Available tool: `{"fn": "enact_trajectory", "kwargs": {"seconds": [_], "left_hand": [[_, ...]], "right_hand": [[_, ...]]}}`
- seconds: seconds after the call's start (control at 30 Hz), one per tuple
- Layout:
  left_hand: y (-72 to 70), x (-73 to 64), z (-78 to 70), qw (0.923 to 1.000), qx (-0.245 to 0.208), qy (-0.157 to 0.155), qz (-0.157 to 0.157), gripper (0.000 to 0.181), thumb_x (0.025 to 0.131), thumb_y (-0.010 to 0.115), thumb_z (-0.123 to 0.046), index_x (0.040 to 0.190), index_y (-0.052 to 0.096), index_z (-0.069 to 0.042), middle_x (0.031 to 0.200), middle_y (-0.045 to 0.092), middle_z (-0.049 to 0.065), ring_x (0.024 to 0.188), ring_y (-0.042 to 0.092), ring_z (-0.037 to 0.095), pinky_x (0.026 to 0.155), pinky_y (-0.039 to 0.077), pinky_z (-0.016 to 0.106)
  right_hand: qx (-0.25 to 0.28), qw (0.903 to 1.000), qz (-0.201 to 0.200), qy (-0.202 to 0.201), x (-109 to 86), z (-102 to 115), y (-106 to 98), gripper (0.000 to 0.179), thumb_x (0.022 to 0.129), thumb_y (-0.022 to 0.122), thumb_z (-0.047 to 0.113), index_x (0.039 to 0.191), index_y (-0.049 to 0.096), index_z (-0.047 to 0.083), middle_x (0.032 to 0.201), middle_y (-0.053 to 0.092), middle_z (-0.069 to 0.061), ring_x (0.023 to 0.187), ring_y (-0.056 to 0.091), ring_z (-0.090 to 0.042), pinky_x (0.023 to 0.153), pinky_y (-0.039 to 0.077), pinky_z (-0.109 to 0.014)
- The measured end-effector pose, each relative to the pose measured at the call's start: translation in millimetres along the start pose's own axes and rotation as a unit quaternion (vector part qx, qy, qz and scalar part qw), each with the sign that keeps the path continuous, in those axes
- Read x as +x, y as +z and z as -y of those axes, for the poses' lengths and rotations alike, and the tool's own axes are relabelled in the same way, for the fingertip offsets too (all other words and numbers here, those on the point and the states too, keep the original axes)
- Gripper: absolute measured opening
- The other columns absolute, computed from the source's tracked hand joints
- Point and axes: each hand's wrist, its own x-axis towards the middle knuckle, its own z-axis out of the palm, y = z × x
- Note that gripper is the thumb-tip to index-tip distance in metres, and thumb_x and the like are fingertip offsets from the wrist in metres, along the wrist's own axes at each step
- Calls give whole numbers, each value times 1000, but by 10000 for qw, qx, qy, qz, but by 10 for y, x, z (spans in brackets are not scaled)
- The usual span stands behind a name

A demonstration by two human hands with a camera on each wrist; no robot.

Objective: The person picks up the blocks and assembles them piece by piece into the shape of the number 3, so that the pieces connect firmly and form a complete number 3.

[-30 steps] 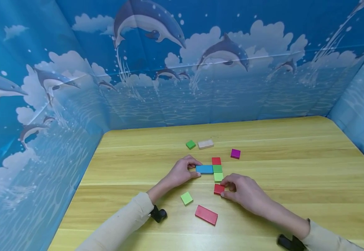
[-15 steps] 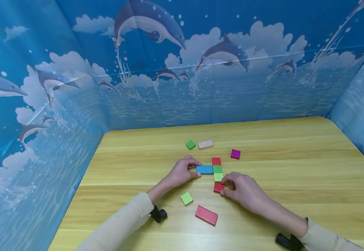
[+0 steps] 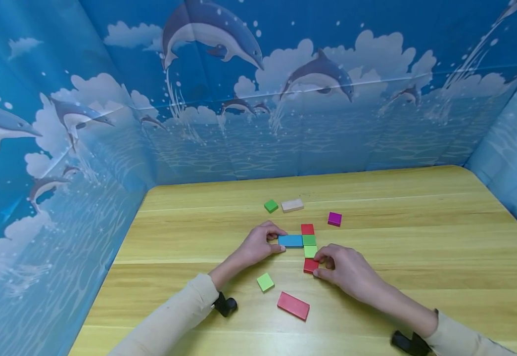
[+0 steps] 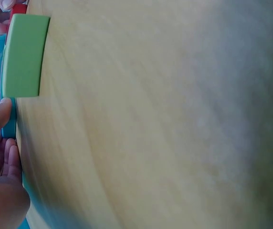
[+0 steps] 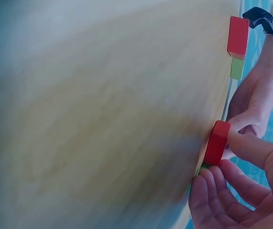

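Moved: lower red square (image 3: 310, 266), up against the light green square (image 3: 310, 251); a second ago a slim gap parted them.
Right hand (image 3: 352, 272): thumb and finger narrow, pinching the lower red square at its right-hand corners.
Left hand (image 3: 256, 244): thumb and finger narrow, holding the left end of the blue block (image 3: 290, 241); same grip as a second ago.
Column: top to bottom, upper red square (image 3: 307, 229), green square (image 3: 309, 240), light green square, lower red square; all flat on the table (image 3: 418, 222).
Blue block: flat, lying crosswise, right end touching the green square.
Loose, near side: lime square (image 3: 265, 282), turned askew below the left hand; long pinkish-red block (image 3: 293, 306), slanted, nearer the wearer.
Loose, far side: far green block (image 3: 271, 206) just beside the pale block (image 3: 292, 205); purple block (image 3: 335, 219) right of the column, apart from it.
Wrists: black device (image 3: 225, 304) at left, another at right; beige sleeves (image 3: 169, 316).
Backdrop: blue dolphin-print sheet (image 3: 329, 138) behind the table.
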Motion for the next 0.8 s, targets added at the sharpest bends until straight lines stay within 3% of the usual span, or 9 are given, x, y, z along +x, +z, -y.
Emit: {"fn": "enact_trajectory", "kwargs": {"seconds": [0.33, 0.57, 0.8], "left_hand": [[7, 14, 9, 9999, 101, -5, 1, 29, 80, 75, -14, 108, 69, -13, 99, 56, -6, 89, 51, 9, 80, 45, 21], [5, 16, 24, 10000, 95, 8, 16, 29, 80, 75, -14, 108, 69, -13, 98, 56, -6, 89, 51, 9, 80, 45, 21], [0, 15, 23, 10000, 90, -1, 8, 29, 79, 75, -14, 108, 69, -13, 98, 56, -5, 89, 51, 9, 79, 45, 21]], "right_hand": [[36, 9987, -266, -433, 9, -50, -87, 20, 75, 78, 21, 92, 69, 17, 83, 59, 8, 72, 52, -12, 62, 45, -26], [-83, 9946, -535, -884, 138, -112, -139, 27, 76, 78, 19, 101, 70, 13, 96, 64, 4, 89, 58, -17, 77, 49, -37], [-385, 9905, -356, -1268, 293, -167, -169, 29, 78, 77, 20, 105, 69, 15, 105, 62, 3, 100, 56, -19, 84, 48, -43]]}}
